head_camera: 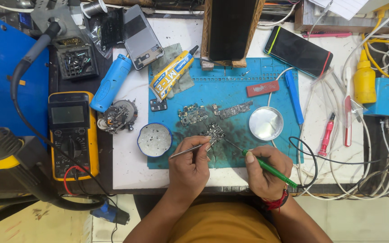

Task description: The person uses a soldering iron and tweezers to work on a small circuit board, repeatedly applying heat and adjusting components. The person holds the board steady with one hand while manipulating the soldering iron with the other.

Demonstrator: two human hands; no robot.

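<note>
My left hand (189,167) grips metal tweezers (190,150) whose tips reach a small circuit board (212,133) on the blue work mat (221,90). Held in my right hand (266,168) is a green-handled soldering iron (271,170); its thin tip points up-left to the same board. Two more circuit boards (192,114) (233,110) lie just beyond it on the mat. Both hands rest at the mat's near edge.
A round flux tin (154,140) and a yellow multimeter (73,133) sit to the left. A shiny round lid (266,123), blue pry tool (294,96), red tool (326,136) and tangled cables (361,171) lie right. A glue tube (172,74), a phone (298,51) and a yellow bottle (364,81) are farther back.
</note>
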